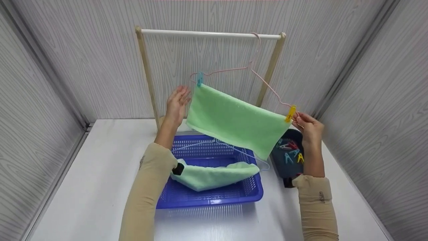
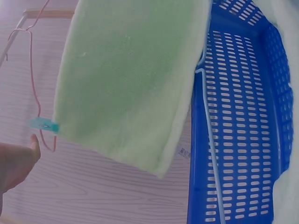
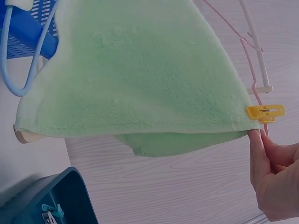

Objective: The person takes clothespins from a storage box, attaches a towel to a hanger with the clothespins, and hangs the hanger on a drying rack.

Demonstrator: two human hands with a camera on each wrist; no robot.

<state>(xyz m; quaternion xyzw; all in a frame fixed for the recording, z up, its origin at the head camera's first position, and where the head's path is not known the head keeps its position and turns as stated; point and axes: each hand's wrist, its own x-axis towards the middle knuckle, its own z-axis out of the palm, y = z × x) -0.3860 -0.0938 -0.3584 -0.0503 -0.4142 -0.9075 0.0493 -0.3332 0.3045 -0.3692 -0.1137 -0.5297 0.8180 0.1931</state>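
A light green towel [image 1: 237, 120] hangs from a pink wire hanger [image 1: 267, 85], which tilts down to the right with its hook over the rack's white bar. A blue clothespin [image 1: 200, 79] grips the towel's left corner, a yellow clothespin [image 1: 290, 113] its right one. My right hand [image 1: 311, 129] pinches the hanger's low right end, fingertips at the towel corner just under the yellow clothespin [image 3: 265, 112]. On the other side, my left hand [image 1: 177, 103] is raised beside the towel, fingers loosely extended, near the blue clothespin [image 2: 45, 124] and holding nothing.
Below the towel stands a blue basket [image 1: 214, 202] with another green towel [image 1: 214, 175] and a light blue hanger [image 1: 194, 145]. A dark bin [image 1: 282, 169] of several clothespins is at its right. The drying rack [image 1: 207, 33] stands behind; panelled walls enclose the table.
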